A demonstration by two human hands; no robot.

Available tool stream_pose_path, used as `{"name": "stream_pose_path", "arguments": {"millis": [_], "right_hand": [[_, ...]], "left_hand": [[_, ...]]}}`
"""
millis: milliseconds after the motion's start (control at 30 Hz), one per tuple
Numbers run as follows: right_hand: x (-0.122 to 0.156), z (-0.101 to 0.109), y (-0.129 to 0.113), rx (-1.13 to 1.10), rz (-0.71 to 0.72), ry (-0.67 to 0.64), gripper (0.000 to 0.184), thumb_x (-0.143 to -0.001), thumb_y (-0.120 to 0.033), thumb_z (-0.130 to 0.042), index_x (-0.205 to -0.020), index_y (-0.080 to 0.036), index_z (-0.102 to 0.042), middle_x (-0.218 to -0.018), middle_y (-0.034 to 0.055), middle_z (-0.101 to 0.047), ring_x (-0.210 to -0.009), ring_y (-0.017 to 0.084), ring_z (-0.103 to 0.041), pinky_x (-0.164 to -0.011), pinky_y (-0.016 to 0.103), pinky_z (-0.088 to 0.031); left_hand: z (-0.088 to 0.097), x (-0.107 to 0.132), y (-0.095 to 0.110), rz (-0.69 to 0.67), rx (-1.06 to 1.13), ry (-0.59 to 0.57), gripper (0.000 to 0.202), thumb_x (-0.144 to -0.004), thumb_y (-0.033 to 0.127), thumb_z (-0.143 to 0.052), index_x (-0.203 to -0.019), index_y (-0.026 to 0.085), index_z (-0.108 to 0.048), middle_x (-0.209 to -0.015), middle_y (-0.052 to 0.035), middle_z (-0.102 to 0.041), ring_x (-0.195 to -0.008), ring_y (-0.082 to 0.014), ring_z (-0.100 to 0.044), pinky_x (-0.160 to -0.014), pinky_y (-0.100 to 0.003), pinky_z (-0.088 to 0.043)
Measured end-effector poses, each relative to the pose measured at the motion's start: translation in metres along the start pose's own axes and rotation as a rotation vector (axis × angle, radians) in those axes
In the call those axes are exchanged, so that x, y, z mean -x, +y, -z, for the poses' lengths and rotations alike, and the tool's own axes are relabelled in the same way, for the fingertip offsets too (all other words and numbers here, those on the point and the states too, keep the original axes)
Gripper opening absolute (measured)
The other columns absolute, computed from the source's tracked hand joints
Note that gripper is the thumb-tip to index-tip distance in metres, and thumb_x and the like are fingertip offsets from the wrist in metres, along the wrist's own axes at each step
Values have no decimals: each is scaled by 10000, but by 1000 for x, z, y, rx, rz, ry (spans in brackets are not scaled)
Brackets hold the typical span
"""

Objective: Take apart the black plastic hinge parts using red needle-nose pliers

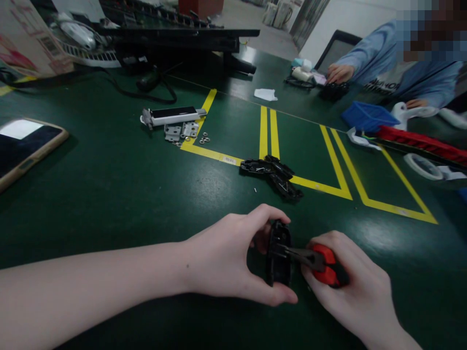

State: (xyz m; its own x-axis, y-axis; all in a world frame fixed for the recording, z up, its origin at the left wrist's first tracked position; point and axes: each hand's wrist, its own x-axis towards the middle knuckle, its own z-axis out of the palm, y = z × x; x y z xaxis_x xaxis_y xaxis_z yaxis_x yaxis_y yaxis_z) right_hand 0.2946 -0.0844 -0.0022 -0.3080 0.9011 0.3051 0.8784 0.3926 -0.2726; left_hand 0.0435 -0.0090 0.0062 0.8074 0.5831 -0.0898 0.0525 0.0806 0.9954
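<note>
Between the thumb and fingers of my left hand (237,257) a black plastic housing part (280,257) is held on edge, its hollow side turned to the right. My right hand (353,287) grips needle-nose pliers (324,262) with red and black handles. The narrow jaws point left and their tips reach into the hollow of the housing. Whether the jaws pinch something there I cannot tell. Beyond my hands lie several similar black plastic parts (272,172), with a small metal pin (255,190) on the table in front of them.
Left of centre lie a black-and-white bar-shaped part (175,115), metal plates (180,130) and several rings (205,138). A phone (29,146) rests at far left. Yellow tape (317,185) marks the table. Across it, a person's hand (341,73) touches a dark object near a blue tray (368,116).
</note>
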Motion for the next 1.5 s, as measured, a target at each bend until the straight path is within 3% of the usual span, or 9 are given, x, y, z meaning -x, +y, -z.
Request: {"name": "stream_pose_path", "arguments": {"millis": [267,500,733,967,1267,1500], "right_hand": [[-2,1,-1,10,24,-1,146,-825,-186,-622,-932,-250,-547,-788,13,-609,-663,179,-598,-557,325,-469],[0,2,-1,-42,-7,13,186,-819,-193,-671,-955,-251,-558,-830,21,-600,-704,183,-603,-587,333,-479],[5,7,6,-344,-215,330,259,-761,-218,-773,-888,-271,-554,-784,2,-576,-721,207,-604,-616,381,-521],[3,4,13,-552,-297,290,176,-841,-226,-718,-782,-264,-557,-700,-14,-529,-663,176,-549,-613,356,-524],[-1,9,13,-363,-221,141,188,-837,-271,-725,-766,-248,-553,-674,-25,-547,-588,153,-542,-523,306,-444],[11,4,16,-623,-387,241,93,-862,-348,-648,-869,-261,-616,-809,21,-541,-685,180,-529,-571,326,-466]], "left_hand": [[2,0,2,2,-42,-9,696,-769,318,-849,-1327,197,-452,-1078,-54,-687,-974,-224,-673,-841,-346,-557],[1,-1,3,46,40,81,661,-797,269,-832,-1327,188,-445,-1053,-41,-706,-934,-197,-692,-846,-330,-565],[1,-2,5,60,64,72,659,-805,265,-835,-1331,181,-446,-1077,-51,-707,-940,-195,-692,-851,-338,-562],[1,-2,5,81,64,75,679,-792,272,-846,-1342,200,-454,-1095,-51,-708,-964,-209,-691,-862,-360,-561],[0,-1,4,62,81,80,648,-796,281,-842,-1318,224,-463,-1097,-45,-707,-954,-215,-714,-837,-354,-571],[-1,1,1,17,149,-13,685,-764,236,-869,-1315,223,-462,-1074,-32,-702,-930,-196,-706,-820,-322,-566]]}}
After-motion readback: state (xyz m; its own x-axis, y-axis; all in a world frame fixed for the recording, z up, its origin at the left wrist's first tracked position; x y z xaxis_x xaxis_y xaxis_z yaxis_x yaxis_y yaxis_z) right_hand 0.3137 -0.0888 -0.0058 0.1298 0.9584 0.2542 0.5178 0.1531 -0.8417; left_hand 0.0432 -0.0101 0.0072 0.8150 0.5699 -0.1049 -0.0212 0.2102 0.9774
